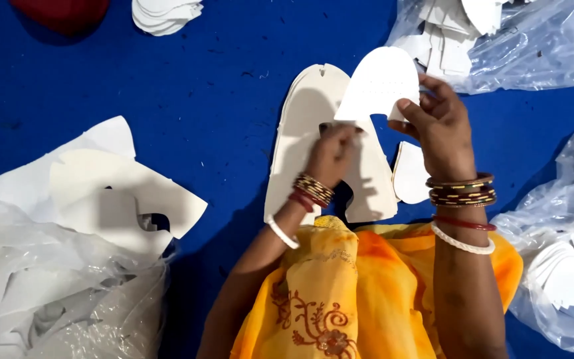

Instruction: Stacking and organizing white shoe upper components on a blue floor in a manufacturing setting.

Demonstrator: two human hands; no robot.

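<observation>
Both hands hold up a small white arch-shaped cut piece (379, 83) above the blue floor cloth. My left hand (332, 156) pinches its lower left corner. My right hand (441, 126) grips its right edge with thumb and fingers. Under the hands lies a stack of larger white cut pieces (300, 143) with a forked bottom end. A small rounded white piece (410, 174) rests just right of that stack. Bangles and a white cord sit on each wrist.
A clear plastic bag of white pieces (499, 40) lies at top right, another (566, 266) at right. Loose white offcuts (101, 186) and a crumpled bag (48, 299) fill the left. A stack of white pieces (166, 14) and a red object (61, 13) sit at top left. Orange cloth (360, 292) covers my lap.
</observation>
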